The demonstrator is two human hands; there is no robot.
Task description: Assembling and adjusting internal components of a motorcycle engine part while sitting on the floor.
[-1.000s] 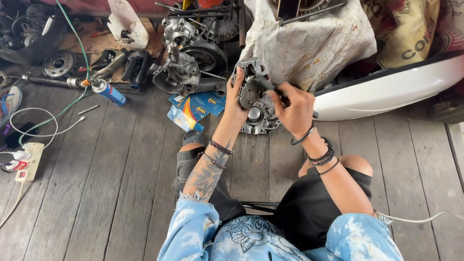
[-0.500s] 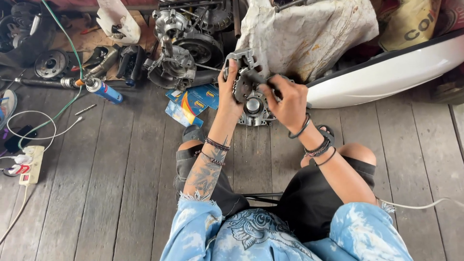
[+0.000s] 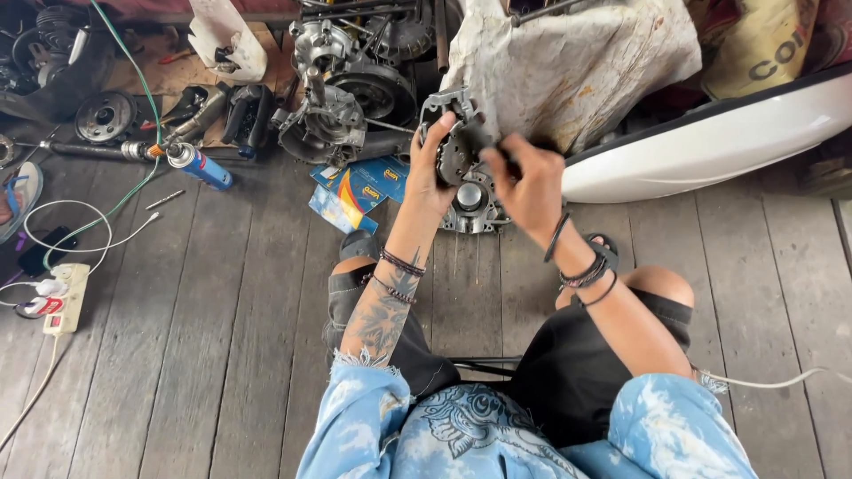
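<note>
My left hand (image 3: 429, 168) grips a small dark metal engine part (image 3: 454, 146), held up in front of me. My right hand (image 3: 530, 182) is closed on the same part from the right, with a dark tool handle or stub (image 3: 486, 142) between its fingers; what it is I cannot tell. Below the hands, a round grey engine cover (image 3: 470, 206) lies on the wooden plank floor (image 3: 222, 337). Both wrists wear dark bracelets, and my left forearm is tattooed.
A grey engine casing (image 3: 333, 102) stands at the back. Blue and yellow small boxes (image 3: 355, 191) lie beside it. A blue spray can (image 3: 200, 166), a green hose (image 3: 133, 84), a white power strip (image 3: 64, 297), a white scooter panel (image 3: 710, 146) and a dirty cloth (image 3: 577, 66) surround me.
Both hands have lifted the engine part a little higher and farther from the engine cover on the floor. My right hand has shifted its grip on the part's right side.
</note>
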